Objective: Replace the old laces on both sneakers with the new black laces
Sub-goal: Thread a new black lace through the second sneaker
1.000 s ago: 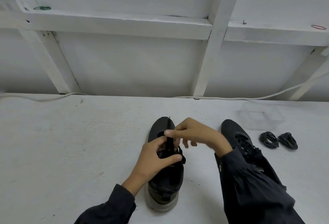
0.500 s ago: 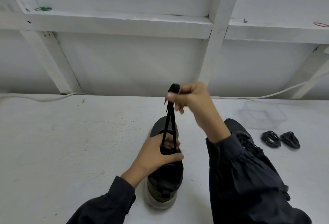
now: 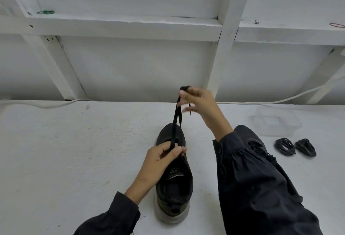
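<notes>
Centrally, a black sneaker [image 3: 173,178] stood on the white table [image 3: 74,150], toe toward 12 o'clock and heel toward 6. The left hand [image 3: 162,158] rested on its upper near the eyelets, fingers curled, with thumb and fingertips pinching a black lace [image 3: 175,122] where it left the shoe. From there 2 strands of the lace ran up taut toward 12 o'clock to the right hand [image 3: 199,104], which was raised above the toe. Its thumb and forefinger pinched the lace's bunched top. Its other fingers were loosely spread and blurred, and a short lace end dangled beneath them. At 3 o'clock from this shoe a second black sneaker [image 3: 244,134] lay mostly hidden behind the dark right sleeve [image 3: 261,178]. Farther out at 3 o'clock, 2 coiled black laces [image 3: 284,146] lay side by side, with a clear plastic container [image 3: 276,122] just beyond them at 11 o'clock. A white cable [image 3: 261,102] ran along the table's far edge.
</notes>
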Demonstrator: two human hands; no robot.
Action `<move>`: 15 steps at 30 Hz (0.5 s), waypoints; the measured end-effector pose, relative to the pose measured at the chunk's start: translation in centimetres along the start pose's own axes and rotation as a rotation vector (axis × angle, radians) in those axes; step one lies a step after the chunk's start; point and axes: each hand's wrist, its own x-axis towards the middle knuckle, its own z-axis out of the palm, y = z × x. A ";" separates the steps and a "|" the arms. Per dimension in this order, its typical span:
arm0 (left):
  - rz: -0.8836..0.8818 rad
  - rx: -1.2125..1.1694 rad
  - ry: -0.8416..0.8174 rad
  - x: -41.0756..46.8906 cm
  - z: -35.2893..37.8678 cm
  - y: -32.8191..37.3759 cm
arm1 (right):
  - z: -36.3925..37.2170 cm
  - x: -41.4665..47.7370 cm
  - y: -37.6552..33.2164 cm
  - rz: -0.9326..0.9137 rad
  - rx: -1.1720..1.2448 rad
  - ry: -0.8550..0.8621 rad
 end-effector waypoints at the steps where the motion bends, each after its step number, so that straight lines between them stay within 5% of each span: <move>1: 0.009 0.005 -0.001 0.1 -0.1 0.1 | -0.3 -0.5 0.6 0.050 -0.153 -0.047; 3: 0.021 0.009 -0.003 0.5 -0.3 0.4 | -0.8 -1.8 1.8 0.167 -0.424 -0.166; 6: 0.058 0.038 0.029 1.1 -0.5 0.6 | -0.8 -4.2 3.2 0.266 -0.494 -0.309; 12: 0.130 0.069 0.096 0.9 -1.3 0.6 | 0.1 -7.9 5.0 0.185 -0.071 -0.286; 15: 0.143 0.085 0.245 0.7 -1.5 0.6 | 0.2 -8.3 5.7 0.195 0.094 -0.108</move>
